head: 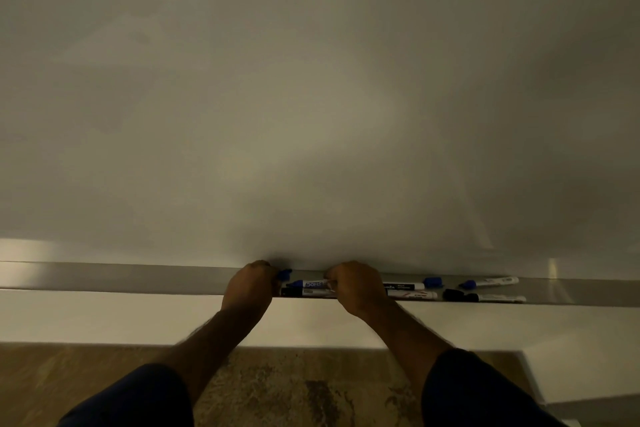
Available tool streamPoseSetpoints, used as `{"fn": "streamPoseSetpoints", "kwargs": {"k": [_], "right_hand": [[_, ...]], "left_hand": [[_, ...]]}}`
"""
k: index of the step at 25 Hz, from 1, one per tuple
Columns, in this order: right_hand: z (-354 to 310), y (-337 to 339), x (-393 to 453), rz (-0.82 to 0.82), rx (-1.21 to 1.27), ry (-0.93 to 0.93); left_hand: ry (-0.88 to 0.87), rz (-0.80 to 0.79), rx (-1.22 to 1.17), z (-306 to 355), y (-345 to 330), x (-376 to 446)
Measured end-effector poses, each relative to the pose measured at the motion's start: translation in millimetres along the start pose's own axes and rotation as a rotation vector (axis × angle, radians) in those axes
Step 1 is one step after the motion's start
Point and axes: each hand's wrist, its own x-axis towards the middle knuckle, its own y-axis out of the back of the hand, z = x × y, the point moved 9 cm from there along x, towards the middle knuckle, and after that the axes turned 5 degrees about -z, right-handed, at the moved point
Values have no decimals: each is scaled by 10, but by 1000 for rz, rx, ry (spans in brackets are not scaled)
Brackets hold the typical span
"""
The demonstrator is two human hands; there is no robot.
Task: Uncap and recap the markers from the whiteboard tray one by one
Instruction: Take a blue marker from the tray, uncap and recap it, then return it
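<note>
Blue plastic cap [284, 274] off, pinched in the left hand [252, 288] at nine o'clock of the marker.

The right hand [356, 286] has its fingers clenched round the white-barrelled blue marker [310, 284], its bared tip facing the cap across a small gap, over the long metal whiteboard tray [138, 279]. My guess at the risks: a skewed push could miss and ink the fingers, or knock the black-capped marker [304, 293] lying just below off the tray lip.

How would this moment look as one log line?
step: uncapping | left hand: holds blue cap | right hand: grips marker | tray: more markers
</note>
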Motion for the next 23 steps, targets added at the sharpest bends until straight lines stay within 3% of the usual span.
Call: {"fn": "streamPoseSetpoints", "kwargs": {"k": [8,17,23], "right_hand": [[-39,92,-65,54,19,25],[-75,822,-459,318,1,134],[36,1631,-1075,580,-2,175]], "left_hand": [[-38,121,-112,-4,163,-153],[-240,342,-169,278,758,-460],[-215,409,-298,588,1422,-687]]}}
